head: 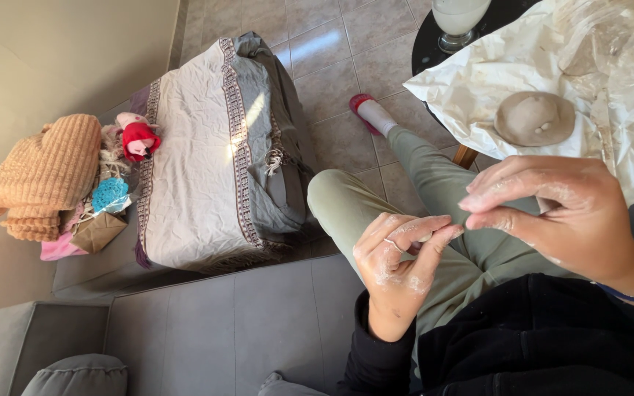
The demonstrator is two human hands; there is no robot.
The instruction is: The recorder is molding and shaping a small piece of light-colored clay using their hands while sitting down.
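two hands meet over the lap, fingertips almost touching. left hand (398, 260), dusted white, pinches its thumb and fingers together on something too small to make out; cannot tell what it grips. right hand (552, 213) curls its fingers toward the left's tips, grasp unclear too. grey clay disc (535, 117) lies well apart on crumpled white paper (464, 81), near the paper's lower edge on the round dark table (431, 40). glass (458, 18) at table's far edge. grey sofa (221, 330) left of lap has open room; tiled floor (332, 44) beyond.
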